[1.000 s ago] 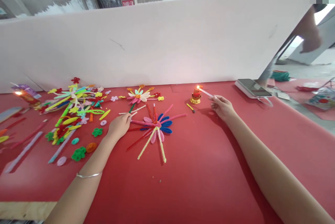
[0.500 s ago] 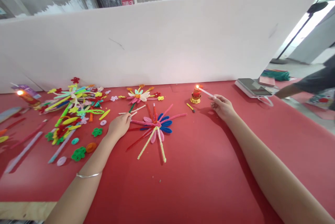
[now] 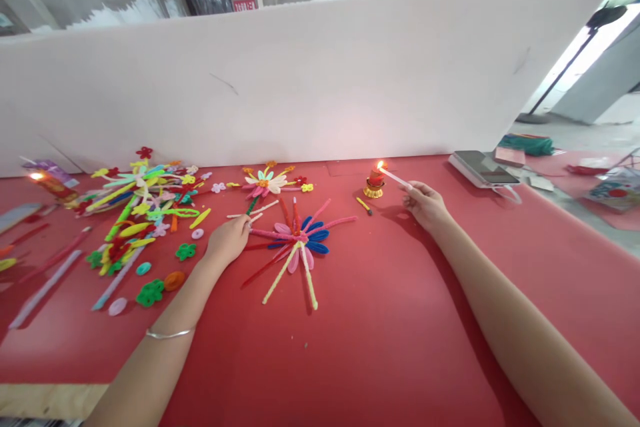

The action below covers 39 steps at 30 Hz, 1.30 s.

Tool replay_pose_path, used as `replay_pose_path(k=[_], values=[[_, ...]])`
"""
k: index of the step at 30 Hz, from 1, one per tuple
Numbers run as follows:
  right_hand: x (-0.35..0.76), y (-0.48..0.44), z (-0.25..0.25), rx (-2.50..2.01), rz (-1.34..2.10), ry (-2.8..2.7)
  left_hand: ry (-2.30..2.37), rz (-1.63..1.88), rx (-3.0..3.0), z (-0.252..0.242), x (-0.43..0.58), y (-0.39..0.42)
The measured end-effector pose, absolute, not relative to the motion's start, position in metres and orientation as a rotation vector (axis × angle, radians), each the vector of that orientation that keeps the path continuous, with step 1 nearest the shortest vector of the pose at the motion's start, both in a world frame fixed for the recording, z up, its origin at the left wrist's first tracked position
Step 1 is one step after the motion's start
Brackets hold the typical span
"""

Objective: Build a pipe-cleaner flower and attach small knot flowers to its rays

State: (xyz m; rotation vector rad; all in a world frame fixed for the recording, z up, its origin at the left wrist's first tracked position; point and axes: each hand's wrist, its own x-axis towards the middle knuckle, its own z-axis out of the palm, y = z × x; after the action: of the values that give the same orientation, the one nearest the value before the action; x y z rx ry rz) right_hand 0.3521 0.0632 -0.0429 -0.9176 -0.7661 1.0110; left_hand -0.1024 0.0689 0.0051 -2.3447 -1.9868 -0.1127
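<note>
At the candle (image 3: 376, 180), right hand (image 3: 425, 206) pinches pale stick (image 3: 397, 178), tip at flame (image 3: 381, 164); left hand (image 3: 229, 238) by flower (image 3: 301, 238), grip unclear. Petals (image 3: 319, 236) look joined; spokes (image 3: 311, 280) bare-tipped, probably unfinished.

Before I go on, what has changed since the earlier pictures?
A person at the right edge has left the view. The right hand still holds the white stick at the right candle's flame; the left hand stays at the pink-and-blue flower; nothing visibly released.
</note>
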Motion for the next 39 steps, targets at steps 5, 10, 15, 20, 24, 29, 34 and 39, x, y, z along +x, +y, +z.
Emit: replay_pose_path(k=[5,10,15,20,24,29,34,39], values=[[0.3524,0.064,-0.0431,-0.924,1.005,-0.751,-1.99,-0.126,-2.343,0.0056,-0.1011,0.0681],[0.3507,0.063,-0.0406,-0.953,0.984,-0.749,-1.972,-0.139,-2.349,0.0043,-0.1018,0.0686],[0.3513,0.0628,-0.041,-0.944,0.996,-0.74,-1.971,-0.12,-2.343,0.0047,-0.1018,0.0683],[0.3525,0.0633,-0.0423,-0.95,0.992,-0.756,-1.989,-0.12,-2.344,0.0068,-0.0997,0.0664],[0.3523,0.0633,-0.0419,-0.951,0.987,-0.75,-1.997,-0.106,-2.336,0.0065,-0.0997,0.0672],[0.3525,0.0633,-0.0411,-0.947,1.003,-0.727,-1.993,-0.123,-2.334,0.0055,-0.1005,0.0683],[0.3504,0.0613,-0.0387,-0.943,1.005,-0.717,-1.976,-0.111,-2.338,0.006,-0.1001,0.0673],[0.35,0.0606,-0.0381,-0.924,1.023,-0.694,-1.98,-0.089,-2.34,0.0065,-0.1001,0.0672]])
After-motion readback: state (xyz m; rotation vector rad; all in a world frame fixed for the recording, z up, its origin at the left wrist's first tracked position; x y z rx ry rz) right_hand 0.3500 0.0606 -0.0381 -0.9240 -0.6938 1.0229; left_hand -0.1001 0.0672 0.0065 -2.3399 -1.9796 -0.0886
